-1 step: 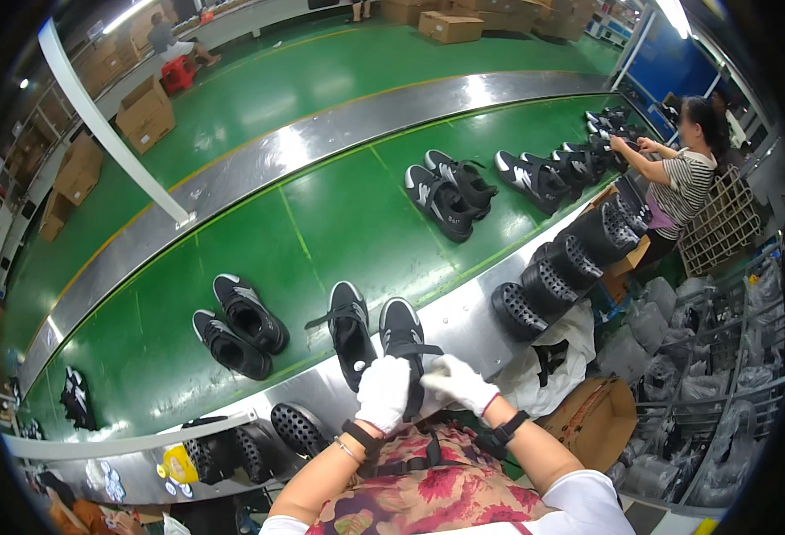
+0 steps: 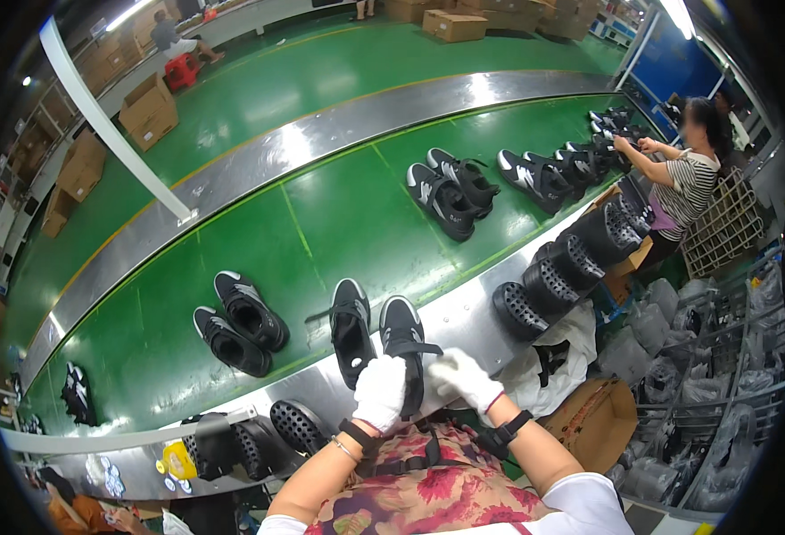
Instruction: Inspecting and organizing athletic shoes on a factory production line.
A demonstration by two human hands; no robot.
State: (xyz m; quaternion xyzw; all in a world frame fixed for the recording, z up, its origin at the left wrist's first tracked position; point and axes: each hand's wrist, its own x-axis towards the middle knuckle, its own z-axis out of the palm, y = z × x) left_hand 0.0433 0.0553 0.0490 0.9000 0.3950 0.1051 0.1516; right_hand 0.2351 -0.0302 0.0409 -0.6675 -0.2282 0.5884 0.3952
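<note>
A black sneaker with a grey toe (image 2: 400, 323) lies half on the metal ledge in front of me, its toe pointing away. My left hand (image 2: 381, 393), in a white glove, is closed at the sneaker's heel and covers part of it. My right hand (image 2: 466, 380), also gloved in white, is beside the sneaker's right side with fingers curled in. Just above those fingertips, the dark strap (image 2: 422, 349) sticks out to the right; whether they touch it is unclear. The matching sneaker (image 2: 351, 321) sits close on the left, its strap sticking out leftward.
Pairs of sneakers lie on the green belt, one pair left (image 2: 239, 323), another ahead right (image 2: 451, 194). Black perforated shoe forms (image 2: 519, 308) line the ledge. A cardboard box (image 2: 596, 423) is at my right. Farther right, a person in a striped top (image 2: 691, 178) handles shoes.
Almost nothing differs. My right hand has shifted very slightly, and the view has moved a little; the sneaker stays under my left hand.
</note>
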